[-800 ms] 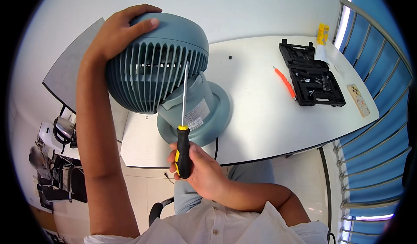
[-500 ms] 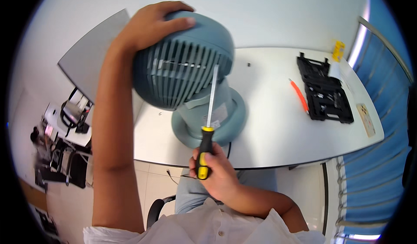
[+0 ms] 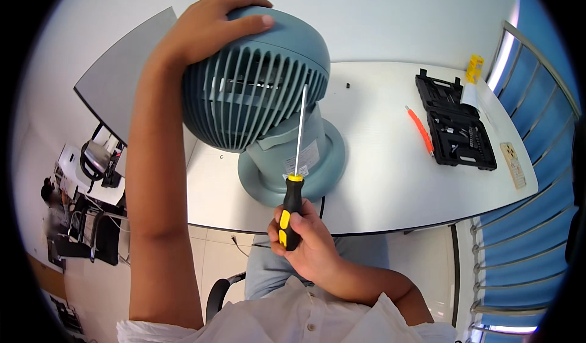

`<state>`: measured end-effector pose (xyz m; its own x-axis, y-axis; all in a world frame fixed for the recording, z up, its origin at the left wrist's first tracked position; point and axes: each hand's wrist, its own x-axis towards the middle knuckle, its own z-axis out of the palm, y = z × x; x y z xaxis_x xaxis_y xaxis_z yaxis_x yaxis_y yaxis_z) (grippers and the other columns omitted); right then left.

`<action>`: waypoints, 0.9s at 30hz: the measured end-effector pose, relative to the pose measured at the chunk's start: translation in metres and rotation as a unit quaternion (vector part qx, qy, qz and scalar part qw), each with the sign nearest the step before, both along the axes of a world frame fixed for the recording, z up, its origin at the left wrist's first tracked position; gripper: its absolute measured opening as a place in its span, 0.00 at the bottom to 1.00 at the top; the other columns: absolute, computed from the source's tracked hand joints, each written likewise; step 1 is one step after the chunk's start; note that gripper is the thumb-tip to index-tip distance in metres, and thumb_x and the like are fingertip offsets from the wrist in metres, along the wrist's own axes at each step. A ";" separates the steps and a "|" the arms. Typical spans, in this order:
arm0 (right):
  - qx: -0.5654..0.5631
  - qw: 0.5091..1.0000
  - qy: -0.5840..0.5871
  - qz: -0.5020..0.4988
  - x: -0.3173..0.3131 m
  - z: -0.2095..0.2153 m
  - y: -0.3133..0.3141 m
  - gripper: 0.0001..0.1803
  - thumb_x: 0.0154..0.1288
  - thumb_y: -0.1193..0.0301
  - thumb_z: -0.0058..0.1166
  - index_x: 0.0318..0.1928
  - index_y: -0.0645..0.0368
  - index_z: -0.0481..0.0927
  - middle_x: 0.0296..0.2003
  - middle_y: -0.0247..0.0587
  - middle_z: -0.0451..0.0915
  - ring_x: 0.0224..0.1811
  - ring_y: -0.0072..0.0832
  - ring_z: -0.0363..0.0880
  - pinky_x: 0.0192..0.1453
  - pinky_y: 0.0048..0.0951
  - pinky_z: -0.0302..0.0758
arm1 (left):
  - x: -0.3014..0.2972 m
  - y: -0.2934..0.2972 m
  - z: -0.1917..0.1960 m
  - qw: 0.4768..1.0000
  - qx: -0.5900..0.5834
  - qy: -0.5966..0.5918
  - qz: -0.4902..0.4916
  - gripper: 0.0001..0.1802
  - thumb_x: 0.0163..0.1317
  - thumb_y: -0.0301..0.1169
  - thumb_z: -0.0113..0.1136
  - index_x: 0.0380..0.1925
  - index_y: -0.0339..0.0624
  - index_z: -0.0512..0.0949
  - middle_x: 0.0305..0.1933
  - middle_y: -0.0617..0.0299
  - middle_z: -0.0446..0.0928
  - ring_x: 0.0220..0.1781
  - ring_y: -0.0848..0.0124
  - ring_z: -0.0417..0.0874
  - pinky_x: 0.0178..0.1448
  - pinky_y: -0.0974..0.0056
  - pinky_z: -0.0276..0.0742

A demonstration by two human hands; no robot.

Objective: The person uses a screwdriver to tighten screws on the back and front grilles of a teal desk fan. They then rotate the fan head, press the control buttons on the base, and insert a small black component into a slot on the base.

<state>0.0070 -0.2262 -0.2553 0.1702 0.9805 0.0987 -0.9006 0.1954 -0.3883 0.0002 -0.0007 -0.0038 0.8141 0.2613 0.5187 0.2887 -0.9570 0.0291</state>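
Note:
A grey-green desk fan (image 3: 249,108) stands on the white table, its slatted head tilted on a round base. My left hand (image 3: 213,28) grips the top of the head, the fingers curled over the far side and the thumb along the shell. A screwdriver (image 3: 294,204) with a black and yellow handle is in my right hand (image 3: 308,239), fingers wrapped round the handle. Its long metal shaft points up and away, in front of the fan's neck. The tip overlaps the right-hand slats; whether it touches them I cannot tell.
To the right on the table (image 3: 378,190) lie an open black tool case (image 3: 461,135), an orange-handled tool (image 3: 420,130) and a pale remote control (image 3: 513,164). A small dark piece (image 3: 348,86) lies beyond the fan. Metal railings (image 3: 525,208) border the right side.
The screwdriver handle has turned and shifted slightly to the right, with its tip still by the slats. My left hand keeps its hold on the fan. The whole view has shifted slightly.

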 end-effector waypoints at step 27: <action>0.034 0.994 0.085 0.061 0.007 0.003 -0.001 0.18 0.77 0.56 0.37 0.55 0.55 0.63 0.40 0.35 0.74 0.39 0.23 0.72 0.39 0.29 0.71 | 0.001 -0.001 0.003 0.998 -0.050 0.005 -0.026 0.30 0.56 0.54 0.57 0.50 0.44 0.80 0.44 0.50 0.81 0.46 0.60 0.81 0.55 0.61 0.73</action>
